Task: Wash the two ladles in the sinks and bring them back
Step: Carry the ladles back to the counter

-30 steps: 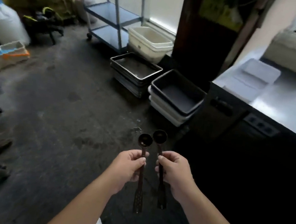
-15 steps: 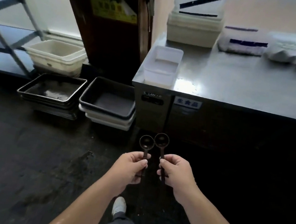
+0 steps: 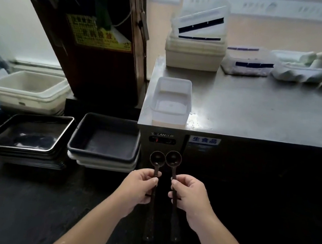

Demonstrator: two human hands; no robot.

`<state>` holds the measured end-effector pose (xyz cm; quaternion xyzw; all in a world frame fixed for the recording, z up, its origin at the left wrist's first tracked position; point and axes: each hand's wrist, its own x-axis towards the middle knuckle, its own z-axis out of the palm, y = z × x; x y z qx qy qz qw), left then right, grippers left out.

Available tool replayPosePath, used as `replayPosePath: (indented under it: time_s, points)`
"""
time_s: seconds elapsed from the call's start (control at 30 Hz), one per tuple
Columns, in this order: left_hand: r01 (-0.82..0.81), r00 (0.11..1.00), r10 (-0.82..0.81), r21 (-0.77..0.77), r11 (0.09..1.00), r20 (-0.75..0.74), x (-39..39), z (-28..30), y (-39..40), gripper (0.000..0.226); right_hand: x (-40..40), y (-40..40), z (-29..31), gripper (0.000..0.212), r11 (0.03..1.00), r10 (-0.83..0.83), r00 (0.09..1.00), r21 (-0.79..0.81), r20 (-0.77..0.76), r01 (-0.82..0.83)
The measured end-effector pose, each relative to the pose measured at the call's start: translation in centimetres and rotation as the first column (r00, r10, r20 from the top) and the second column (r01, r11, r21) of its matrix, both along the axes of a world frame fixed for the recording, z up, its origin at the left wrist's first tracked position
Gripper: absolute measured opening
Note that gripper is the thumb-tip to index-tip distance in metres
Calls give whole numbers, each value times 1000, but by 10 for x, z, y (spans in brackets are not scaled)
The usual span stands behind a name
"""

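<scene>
While both hands (image 3: 164, 192) grip upright ladles (image 3: 165, 161), the counter edge (image 3: 256, 139) lies just ahead.

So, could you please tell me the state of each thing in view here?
Left hand: closed on left ladle's handle.
Right hand: closed on right ladle's handle.
Left ladle: held, bowl up.
Right ladle: held, bowl up.
Clear tub: open, on the steel counter corner, seemingly empty.
Black bin: open, stacked on pale bins.
Metal trays: stacked on floor, top one wet.
</scene>
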<state>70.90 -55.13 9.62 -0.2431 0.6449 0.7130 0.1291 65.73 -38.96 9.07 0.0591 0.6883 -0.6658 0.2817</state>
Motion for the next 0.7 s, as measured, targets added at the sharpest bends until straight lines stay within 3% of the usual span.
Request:
replayPosePath:
  time_s: [0.27,0.53,0.7]
  points:
    - [4,1000,-4,22,1000,21,-77,-8,-38,22,-79,-42,-12,22,999,-34,999,6,17,34]
    - [-23,998,24,-17,1000,50,-206,-13,-69,23,-212,-73,-26,28,1000,-21,999,-1,41,21]
    - [-72,995,72,-6,997,70,-283,-8,-84,22,-295,-88,-20,14,999,49,998,20,44,-50]
